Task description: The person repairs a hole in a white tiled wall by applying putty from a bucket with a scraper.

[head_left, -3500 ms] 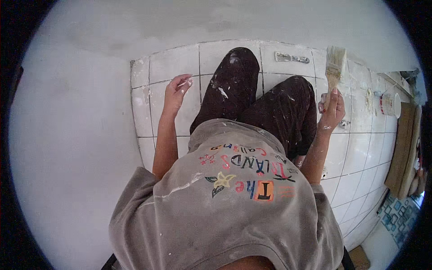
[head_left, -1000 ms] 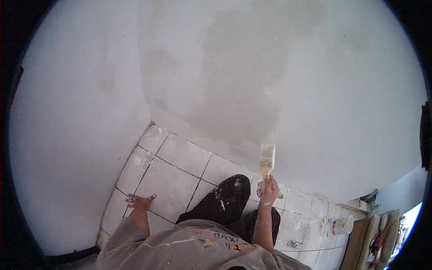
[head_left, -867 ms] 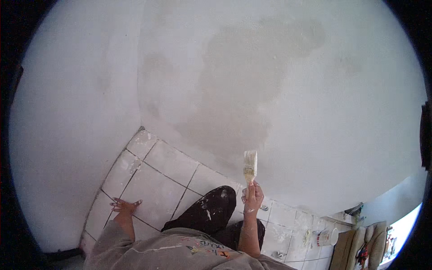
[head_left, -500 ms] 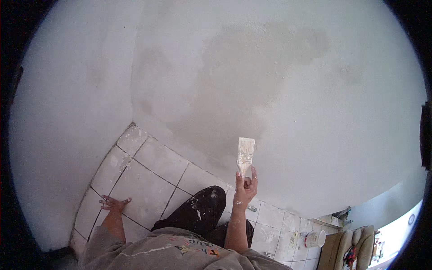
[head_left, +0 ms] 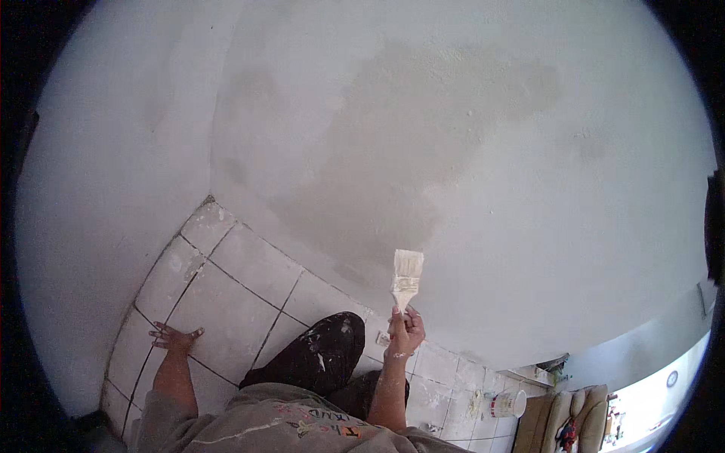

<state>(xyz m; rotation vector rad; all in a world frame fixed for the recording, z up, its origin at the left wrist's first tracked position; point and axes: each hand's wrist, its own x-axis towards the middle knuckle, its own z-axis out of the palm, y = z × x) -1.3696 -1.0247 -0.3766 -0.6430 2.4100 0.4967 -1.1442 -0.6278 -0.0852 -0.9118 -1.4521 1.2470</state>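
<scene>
A flat paintbrush [head_left: 408, 273], coated in whitish paint, points bristles-up in front of the wall. My right hand [head_left: 405, 333] grips its handle, fingers wrapped round it, with white smears on the wrist. Down on the tiled floor [head_left: 238, 291], my left hand [head_left: 177, 339] rests with fingers spread, holding nothing. Beyond the brush, the pale wall [head_left: 529, 249] carries a large greyish-beige patch [head_left: 377, 166] with uneven edges and some rough spots. The bristles look apart from the wall, though the exact distance is hard to judge.
My bent knee [head_left: 340, 343], in dark paint-spotted trousers, is between my arms. At the lower right stand a white bucket [head_left: 509, 404] and a tan sofa [head_left: 559, 423]. Two walls meet in a corner [head_left: 211, 198] at the left. White splashes mark the tiles.
My right hand and the brush sit lower in view, and the fingers have closed more round the handle. The whole scene has shifted slightly left; my left hand stays on the floor.
</scene>
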